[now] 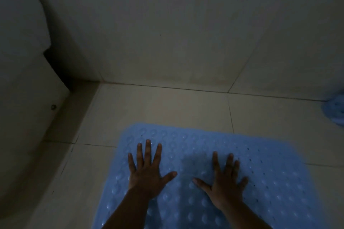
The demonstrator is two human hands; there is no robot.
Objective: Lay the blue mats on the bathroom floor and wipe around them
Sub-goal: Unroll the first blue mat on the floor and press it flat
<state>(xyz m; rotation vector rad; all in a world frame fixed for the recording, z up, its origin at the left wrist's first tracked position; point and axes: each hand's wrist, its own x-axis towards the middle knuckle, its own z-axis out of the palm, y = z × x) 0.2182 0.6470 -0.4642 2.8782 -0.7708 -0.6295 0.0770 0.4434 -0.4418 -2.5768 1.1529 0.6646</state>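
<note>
A blue bubbled mat (270,182) lies flat on the pale tiled bathroom floor (167,108), filling the lower middle and right of the view. My left hand (147,169) presses on the mat's left part with fingers straight and spread. On the mat's middle, my right hand (226,182) presses down the same way, palm flat. A second bundle of blue material (335,111) sits crumpled at the right edge, against the wall; its shape is cut off by the frame.
A tiled wall (176,33) rises just beyond the mat's far edge. A white toilet base (24,89) with a bolt stands at the left, close to the mat's left side. The room is dim.
</note>
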